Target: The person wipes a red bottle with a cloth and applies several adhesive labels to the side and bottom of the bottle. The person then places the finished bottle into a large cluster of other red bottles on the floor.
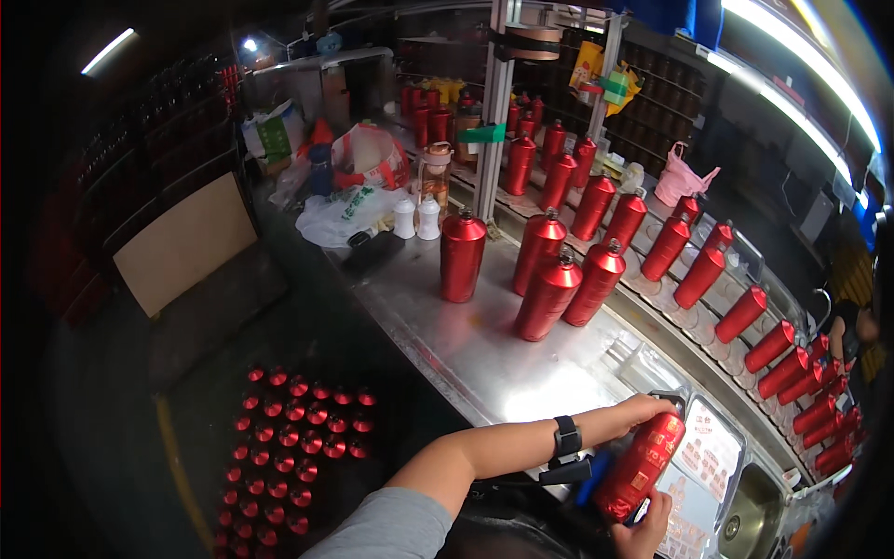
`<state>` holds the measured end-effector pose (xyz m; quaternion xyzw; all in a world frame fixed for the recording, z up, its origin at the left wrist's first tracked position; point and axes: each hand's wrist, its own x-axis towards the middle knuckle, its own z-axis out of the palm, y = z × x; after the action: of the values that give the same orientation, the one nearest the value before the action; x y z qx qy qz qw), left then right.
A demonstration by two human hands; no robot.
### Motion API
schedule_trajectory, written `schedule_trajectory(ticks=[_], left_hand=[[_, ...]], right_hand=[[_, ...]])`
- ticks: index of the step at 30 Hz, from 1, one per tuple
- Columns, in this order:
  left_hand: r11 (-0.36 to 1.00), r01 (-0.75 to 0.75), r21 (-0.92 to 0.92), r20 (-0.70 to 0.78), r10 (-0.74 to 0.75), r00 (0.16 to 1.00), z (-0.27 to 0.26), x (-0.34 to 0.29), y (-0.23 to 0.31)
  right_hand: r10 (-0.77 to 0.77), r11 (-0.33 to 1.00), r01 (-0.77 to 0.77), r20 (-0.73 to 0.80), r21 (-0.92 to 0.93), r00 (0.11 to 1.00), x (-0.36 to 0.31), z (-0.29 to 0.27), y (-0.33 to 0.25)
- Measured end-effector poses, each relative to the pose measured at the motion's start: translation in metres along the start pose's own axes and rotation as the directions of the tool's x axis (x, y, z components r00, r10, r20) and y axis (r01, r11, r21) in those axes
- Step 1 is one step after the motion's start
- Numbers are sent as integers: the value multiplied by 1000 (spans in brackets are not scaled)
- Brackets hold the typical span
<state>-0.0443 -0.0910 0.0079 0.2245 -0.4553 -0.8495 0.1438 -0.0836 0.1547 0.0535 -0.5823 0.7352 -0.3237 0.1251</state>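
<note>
A glossy red bottle (643, 466) with gold-coloured print lies tilted at the lower right, its top end away from me. My left hand (649, 410) reaches across and grips it by the neck end; a black watch is on that wrist. At the lower end of the bottle, my right hand (647, 531) has its thumb and fingers against the base, partly cut off by the picture's edge. Beside both hands lie white sheets (712, 452) with small red and gold printed pieces. Several red bottles (549, 296) stand upright on the metal table beyond my left arm.
A conveyor (680, 317) carrying many red bottles runs along the table's far side. A metal sink (752, 512) is at the right. Bags (368, 158) and two white bottles (416, 219) crowd the table's far end. Rows of red bottles (289, 435) stand low at left.
</note>
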Motion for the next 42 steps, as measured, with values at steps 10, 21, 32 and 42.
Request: schedule_trajectory(ticks=[10,21,32,42], left_hand=[[892,-261,370,-53,300,952,-95,-147,84],[611,288,738,-658,555,508,-174,-522,156],[561,827,22,-967,223,-125,-290,-651,-190],[540,820,-189,-970,24,-240,-333,-623,-270]], right_hand=[[-178,979,149,222,143,959,30,1,-99],[-43,990,-37,534,138,844,152,59,-199],[56,993,-102,499,65,865,159,46,-200],[204,973,-232,398,22,894,149,5,-175]])
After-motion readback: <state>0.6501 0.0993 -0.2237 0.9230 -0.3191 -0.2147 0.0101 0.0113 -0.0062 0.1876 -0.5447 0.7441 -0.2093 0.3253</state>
